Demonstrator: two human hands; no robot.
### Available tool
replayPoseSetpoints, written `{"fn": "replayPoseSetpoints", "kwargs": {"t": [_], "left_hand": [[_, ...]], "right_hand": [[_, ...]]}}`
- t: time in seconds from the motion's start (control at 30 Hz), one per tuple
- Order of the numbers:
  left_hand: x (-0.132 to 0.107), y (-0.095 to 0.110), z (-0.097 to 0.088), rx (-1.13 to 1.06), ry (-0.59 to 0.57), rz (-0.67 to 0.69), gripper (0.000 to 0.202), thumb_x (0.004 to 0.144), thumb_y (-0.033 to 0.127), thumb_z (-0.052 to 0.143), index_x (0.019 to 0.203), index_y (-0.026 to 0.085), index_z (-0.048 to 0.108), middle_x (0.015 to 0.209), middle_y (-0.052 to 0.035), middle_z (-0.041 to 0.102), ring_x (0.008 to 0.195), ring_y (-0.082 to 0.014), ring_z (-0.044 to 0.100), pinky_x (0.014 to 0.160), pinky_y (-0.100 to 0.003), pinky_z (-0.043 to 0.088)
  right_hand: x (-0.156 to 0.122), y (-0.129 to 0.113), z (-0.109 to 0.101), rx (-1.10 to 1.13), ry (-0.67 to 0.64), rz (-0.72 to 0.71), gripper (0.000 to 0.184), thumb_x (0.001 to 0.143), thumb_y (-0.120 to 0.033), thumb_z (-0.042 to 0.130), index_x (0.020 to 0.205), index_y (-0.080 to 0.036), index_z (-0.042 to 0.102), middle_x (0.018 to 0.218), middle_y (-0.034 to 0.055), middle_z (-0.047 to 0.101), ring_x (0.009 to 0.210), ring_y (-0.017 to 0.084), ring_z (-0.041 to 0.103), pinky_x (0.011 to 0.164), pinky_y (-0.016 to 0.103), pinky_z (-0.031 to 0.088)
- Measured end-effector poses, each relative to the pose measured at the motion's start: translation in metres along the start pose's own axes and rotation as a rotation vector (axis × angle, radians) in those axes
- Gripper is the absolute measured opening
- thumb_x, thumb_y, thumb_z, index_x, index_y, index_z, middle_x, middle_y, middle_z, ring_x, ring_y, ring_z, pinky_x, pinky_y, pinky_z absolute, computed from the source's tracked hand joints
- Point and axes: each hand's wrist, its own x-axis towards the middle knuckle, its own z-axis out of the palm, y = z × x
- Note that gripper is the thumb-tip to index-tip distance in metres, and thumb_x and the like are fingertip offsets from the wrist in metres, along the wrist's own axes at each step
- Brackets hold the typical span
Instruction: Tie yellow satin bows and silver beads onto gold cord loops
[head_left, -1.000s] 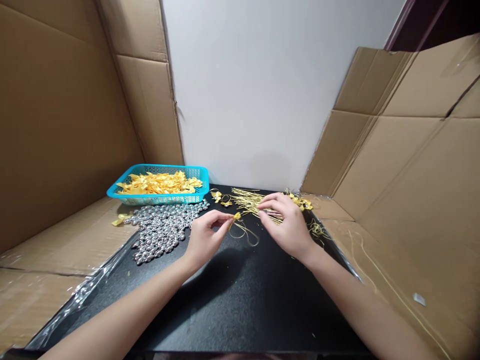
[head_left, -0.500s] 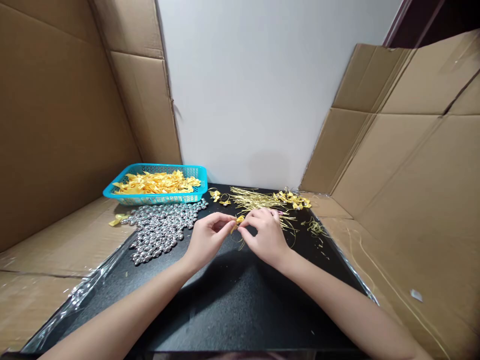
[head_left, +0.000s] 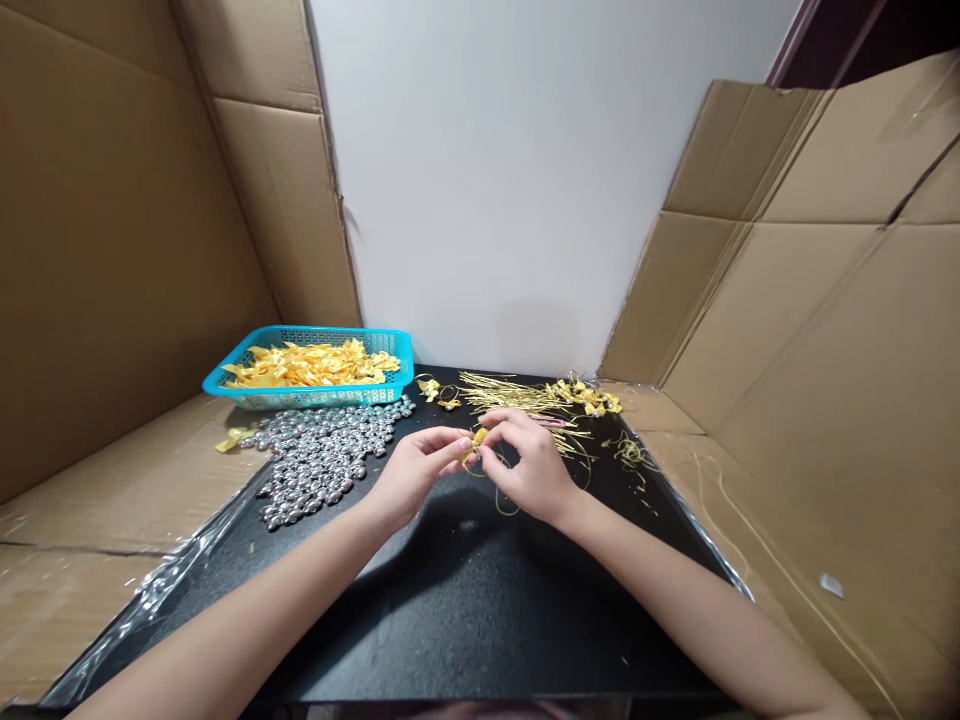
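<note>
A small yellow ribbon bow (head_left: 480,438) is pinched between my two hands above the black table. My left hand (head_left: 420,465) closes thumb and fingertips on its left side. From the right, my right hand (head_left: 529,462) pinches at the bow and a thin gold cord (head_left: 504,503), which loops below the fingers. The exact grip on the cord is partly hidden. Just behind the hands lies a bundle of gold cords (head_left: 502,393), with a pink-handled tool (head_left: 553,422) on it, partly covered by my right hand.
A turquoise basket (head_left: 300,400) of yellow ribbon bows stands at the back left. Many silver beads (head_left: 322,460) spread in front of it. Finished-looking bows with cords (head_left: 589,397) lie at the back right, near cord scraps (head_left: 631,452). Cardboard walls (head_left: 810,300) flank the table.
My hands have turned slightly around the bow, and the right fingers have shifted. A loop of gold cord now shows below them, and more of the pink tool is uncovered.
</note>
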Motion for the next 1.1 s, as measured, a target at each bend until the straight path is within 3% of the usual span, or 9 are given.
{"fn": "replayPoseSetpoints", "kwargs": {"t": [0.13,0.33,0.53,0.7,0.83,1.0,1.1], "left_hand": [[0.000,0.000,0.000,-0.001,-0.002,-0.015,0.030,0.055,0.037,0.085,0.072,0.014,0.074,0.072,-0.0078,0.074,0.066,-0.0169,0.067,0.072,-0.033,0.056],[0.001,-0.001,-0.002,0.028,-0.030,-0.037,0.026,0.057,0.032,0.084,0.074,0.015,0.075,0.069,-0.0070,0.073,0.065,-0.0167,0.066,0.071,-0.033,0.055],[0.001,0.000,-0.001,0.046,0.001,-0.027,0.018,0.058,0.026,0.081,0.069,0.015,0.073,0.064,-0.0040,0.071,0.060,-0.0141,0.064,0.065,-0.029,0.053],[0.000,-0.002,-0.001,0.096,0.016,0.015,0.015,0.058,0.022,0.080,0.069,0.015,0.072,0.062,-0.0014,0.069,0.056,-0.0119,0.061,0.060,-0.025,0.051],[-0.002,0.000,0.000,0.247,0.009,0.062,0.015,0.060,0.024,0.078,0.071,0.016,0.072,0.061,-0.0015,0.070,0.056,-0.0135,0.062,0.059,-0.026,0.051],[-0.002,0.001,-0.001,0.377,0.070,0.109,0.019,0.058,0.027,0.079,0.072,0.015,0.072,0.066,-0.0038,0.073,0.060,-0.0155,0.065,0.058,-0.025,0.050],[-0.002,0.001,-0.001,0.471,0.067,0.120,0.021,0.061,0.029,0.076,0.075,0.013,0.074,0.073,-0.0070,0.076,0.064,-0.0181,0.067,0.061,-0.027,0.051]], "right_hand": [[0.000,0.003,0.003,0.062,0.009,0.034,0.013,0.077,-0.013,0.057,0.066,-0.019,0.061,0.081,0.0046,0.069,0.076,0.015,0.066,0.073,0.029,0.053],[-0.001,0.003,0.004,0.069,0.041,0.011,0.014,0.076,-0.011,0.055,0.065,-0.019,0.061,0.080,0.0049,0.069,0.076,0.016,0.066,0.073,0.029,0.053],[-0.002,0.005,0.004,0.061,-0.008,-0.016,0.013,0.076,-0.009,0.056,0.067,-0.018,0.059,0.084,0.0049,0.067,0.078,0.015,0.064,0.075,0.028,0.052],[0.002,-0.002,-0.008,-0.072,-0.197,-0.060,0.010,0.079,-0.009,0.057,0.073,-0.017,0.059,0.093,0.0064,0.061,0.092,0.018,0.057,0.085,0.033,0.048],[0.005,-0.013,-0.025,-0.112,-0.407,0.128,0.011,0.086,-0.013,0.053,0.078,-0.017,0.057,0.090,0.0051,0.058,0.088,0.017,0.054,0.082,0.033,0.046],[0.016,-0.015,-0.051,0.221,-0.722,0.426,0.011,0.088,-0.018,0.049,0.079,-0.018,0.057,0.078,0.0004,0.057,0.070,0.013,0.052,0.067,0.027,0.044],[0.022,-0.014,-0.061,0.468,-0.769,0.503,0.013,0.087,-0.022,0.049,0.080,-0.017,0.058,0.083,0.0019,0.061,0.079,0.013,0.054,0.074,0.027,0.043]]}}
